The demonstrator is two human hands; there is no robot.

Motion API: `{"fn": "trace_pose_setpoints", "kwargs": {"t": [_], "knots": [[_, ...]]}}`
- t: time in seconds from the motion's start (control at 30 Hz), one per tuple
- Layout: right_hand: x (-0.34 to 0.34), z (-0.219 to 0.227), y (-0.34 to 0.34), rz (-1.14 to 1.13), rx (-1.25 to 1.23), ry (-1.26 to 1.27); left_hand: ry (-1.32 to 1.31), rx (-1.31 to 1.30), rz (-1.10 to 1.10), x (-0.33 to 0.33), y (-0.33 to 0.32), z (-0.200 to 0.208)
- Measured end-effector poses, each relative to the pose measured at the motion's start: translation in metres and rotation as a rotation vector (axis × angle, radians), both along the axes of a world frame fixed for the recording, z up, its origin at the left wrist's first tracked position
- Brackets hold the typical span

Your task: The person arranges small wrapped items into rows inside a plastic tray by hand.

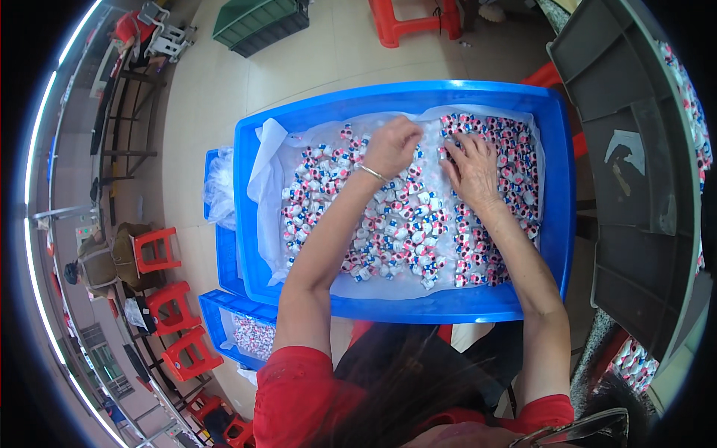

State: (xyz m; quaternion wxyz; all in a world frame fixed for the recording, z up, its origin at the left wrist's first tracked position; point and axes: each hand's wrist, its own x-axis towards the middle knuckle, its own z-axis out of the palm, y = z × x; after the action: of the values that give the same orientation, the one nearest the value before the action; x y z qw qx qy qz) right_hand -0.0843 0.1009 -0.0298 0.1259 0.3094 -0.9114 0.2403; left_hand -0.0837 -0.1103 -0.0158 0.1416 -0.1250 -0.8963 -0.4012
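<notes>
Blue plastic bin point(556, 187) lined with clear film, small red-white-blue wrapped packets point(388, 231) inside, left hand point(392, 145) fingers curled among them, right hand point(472, 168) spread flat on them.

Bright, even light fills the scene; the blue crate point(556, 187) is sharp, with soft glare on its plastic liner. Beyond the crate, straight edges bow, and black corners ring the view.

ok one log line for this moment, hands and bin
left hand closed, knuckles up, on small wrapped pieces | right hand flat, fingers spread on them | blue bin, clear liner
</notes>
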Motion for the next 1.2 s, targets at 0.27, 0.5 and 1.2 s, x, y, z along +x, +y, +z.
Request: {"fn": "trace_pose_setpoints", "kwargs": {"t": [0.27, 0.5, 1.2], "knots": [[0.007, -0.008, 0.003, -0.106, -0.06, 0.004, -0.072, -0.284, -0.093, 0.006, 0.041, -0.027], [0.007, 0.0, 0.004, -0.119, 0.017, -0.017, -0.084, -0.16, -0.076, 0.006, 0.039, -0.025], [-0.056, -0.006, -0.033, 0.095, 0.139, 0.012, -0.252, -0.362, 0.199, -0.018, 0.015, -0.014]]}}
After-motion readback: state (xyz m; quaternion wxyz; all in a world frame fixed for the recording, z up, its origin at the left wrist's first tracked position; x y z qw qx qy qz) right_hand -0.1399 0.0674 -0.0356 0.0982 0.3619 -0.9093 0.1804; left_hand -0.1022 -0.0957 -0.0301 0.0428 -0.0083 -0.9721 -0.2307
